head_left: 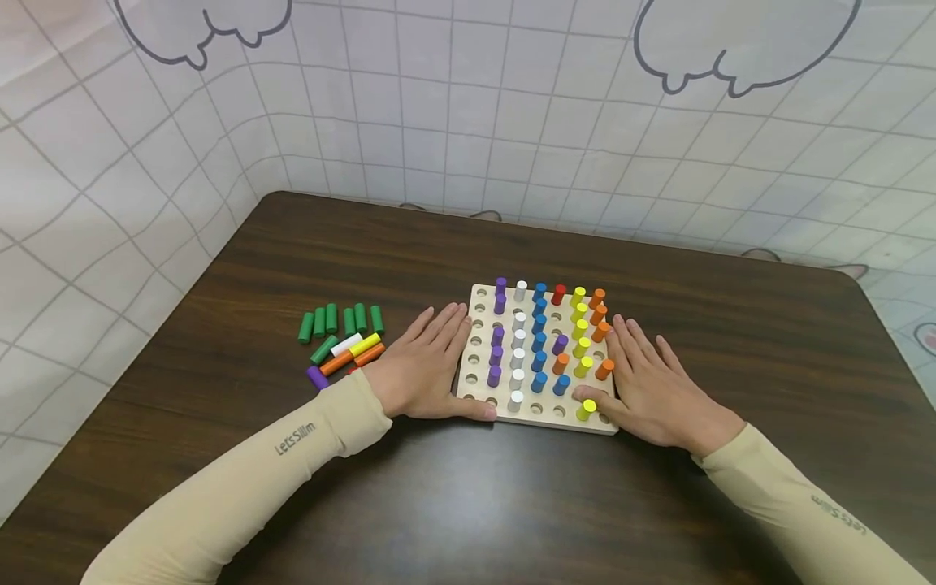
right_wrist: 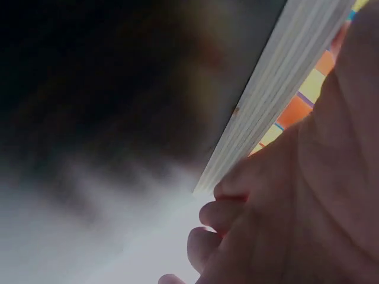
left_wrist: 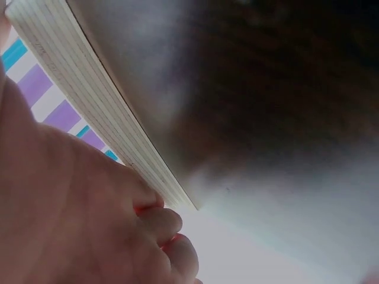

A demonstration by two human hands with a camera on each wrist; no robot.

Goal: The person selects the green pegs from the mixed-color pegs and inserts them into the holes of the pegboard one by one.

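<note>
A pale wooden pegboard (head_left: pixel 548 397) lies between the two hands, with round pegs standing in many of its holes. Columns of purple pegs (head_left: pixel 497 335), white pegs (head_left: pixel 517 357), blue pegs (head_left: pixel 539 322), yellow pegs (head_left: pixel 582 348) and orange pegs (head_left: pixel 598 314) run across it. One column mixes a red peg (head_left: pixel 559 294) with other colours. My left hand (head_left: pixel 427 366) touches the board's left side with straight fingers, thumb stretched along the front edge. Along the right side lies my right hand (head_left: pixel 654 386), its thumb over the front right corner. Both wrist views show the board's layered edge (left_wrist: pixel 112 100) beside the fingers.
Left of the board, several loose green pegs (head_left: pixel 331 318) lie on the dark wooden table (head_left: pixel 453 512). Near them are a white peg (head_left: pixel 346 344), a yellow peg (head_left: pixel 365 344), orange pegs (head_left: pixel 337 361) and a purple peg (head_left: pixel 318 377). A gridded curtain (head_left: pixel 483 114) hangs behind the table.
</note>
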